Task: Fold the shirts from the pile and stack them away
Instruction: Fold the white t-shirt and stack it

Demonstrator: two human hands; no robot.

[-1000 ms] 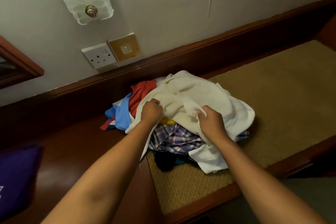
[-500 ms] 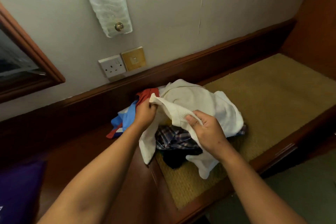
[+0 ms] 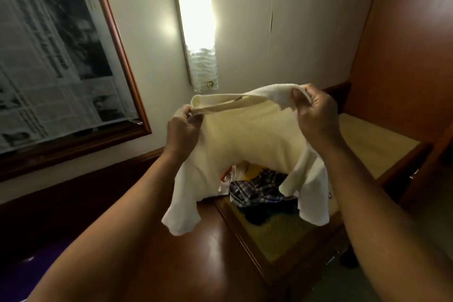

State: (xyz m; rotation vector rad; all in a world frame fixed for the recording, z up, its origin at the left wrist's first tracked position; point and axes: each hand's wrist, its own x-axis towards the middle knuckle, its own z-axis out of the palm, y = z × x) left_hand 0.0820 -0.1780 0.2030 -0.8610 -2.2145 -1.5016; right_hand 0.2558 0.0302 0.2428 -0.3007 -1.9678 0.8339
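The left hand (image 3: 182, 127) and right hand (image 3: 316, 113) each pinch one end of the cream shirt (image 3: 247, 140) along its top edge. The shirt hangs in the air between them, long axis side to side, above the pile (image 3: 259, 189) on the tabletop (image 3: 210, 247). Which face points outward is probably not determinable.

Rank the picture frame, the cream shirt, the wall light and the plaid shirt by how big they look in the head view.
1. picture frame, cut off by the edge
2. cream shirt, nearer the camera
3. wall light
4. plaid shirt, partly hidden
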